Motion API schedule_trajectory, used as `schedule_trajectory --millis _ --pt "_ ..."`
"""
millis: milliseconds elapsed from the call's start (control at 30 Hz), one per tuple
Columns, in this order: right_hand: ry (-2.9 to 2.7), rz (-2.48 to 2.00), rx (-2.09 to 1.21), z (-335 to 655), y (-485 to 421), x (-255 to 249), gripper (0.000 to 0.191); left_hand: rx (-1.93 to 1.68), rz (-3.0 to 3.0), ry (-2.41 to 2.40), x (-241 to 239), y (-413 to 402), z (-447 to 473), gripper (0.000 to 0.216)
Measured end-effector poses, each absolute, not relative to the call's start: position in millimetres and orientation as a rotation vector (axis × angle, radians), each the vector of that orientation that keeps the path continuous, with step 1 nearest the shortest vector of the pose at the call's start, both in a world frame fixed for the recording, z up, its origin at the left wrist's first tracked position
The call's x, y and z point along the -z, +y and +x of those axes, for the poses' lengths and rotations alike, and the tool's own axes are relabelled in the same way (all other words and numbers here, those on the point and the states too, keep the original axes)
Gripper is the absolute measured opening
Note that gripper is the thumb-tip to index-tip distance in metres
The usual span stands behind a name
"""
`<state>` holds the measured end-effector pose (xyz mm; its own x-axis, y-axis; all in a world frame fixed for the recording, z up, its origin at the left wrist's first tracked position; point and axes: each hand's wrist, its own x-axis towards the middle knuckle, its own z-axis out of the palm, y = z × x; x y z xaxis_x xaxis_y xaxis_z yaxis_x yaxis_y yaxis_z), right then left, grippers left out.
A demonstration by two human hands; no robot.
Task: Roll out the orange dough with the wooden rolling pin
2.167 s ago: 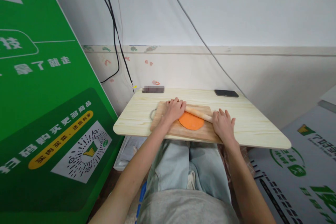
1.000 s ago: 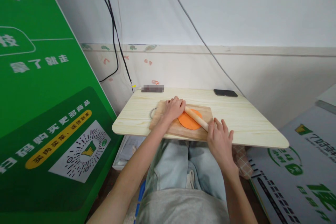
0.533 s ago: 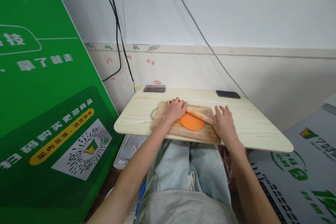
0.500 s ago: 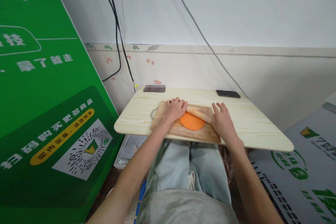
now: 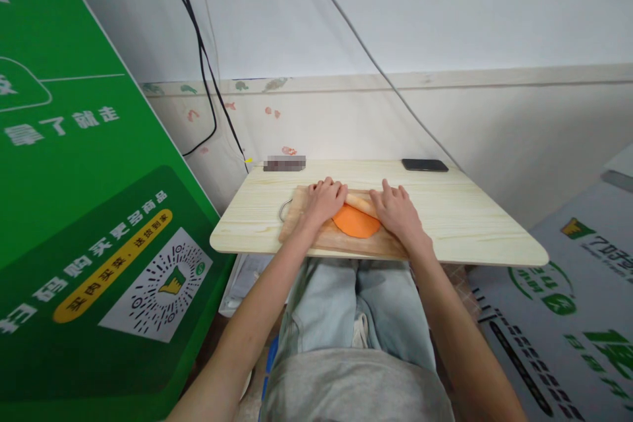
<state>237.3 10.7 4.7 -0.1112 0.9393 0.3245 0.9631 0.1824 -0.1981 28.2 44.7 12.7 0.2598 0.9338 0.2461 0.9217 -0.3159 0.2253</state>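
On a wooden cutting board (image 5: 331, 239) lies a flat round sheet of orange dough (image 5: 357, 223). A light wooden rolling pin (image 5: 361, 203) rests across the dough's far part, tilted down toward the right. My left hand (image 5: 327, 200) is closed over the pin's left end, fingers curled. The pin's right part is under my right hand (image 5: 395, 208), which grips it with the fingers bent forward over it. Both pin ends are hidden by my hands. A metal ring handle (image 5: 283, 210) sticks out at the board's left side.
The pale wooden table (image 5: 475, 224) stands against the wall. A black phone (image 5: 424, 165) lies at its back right, and a blurred-out dark object (image 5: 284, 163) at the back left. A green printed panel (image 5: 99, 211) rises on the left; a grey printed box (image 5: 583, 277) stands right.
My right hand has moved inward and left along the rolling pin, its fingers now lower over it. My left hand keeps its hold. The whole view has shifted slightly.
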Motion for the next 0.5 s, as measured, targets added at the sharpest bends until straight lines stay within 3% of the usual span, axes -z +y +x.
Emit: schedule_trajectory --millis 100,500 --pt "-1.903 -1.975 0.223 209 -21 -3 0.064 -0.53 2.461 1.805 -11 47 28 0.04" --pt "-1.953 -1.86 0.189 148 -82 8 0.07 -0.576 2.432 1.79 -8 48 27 0.036"
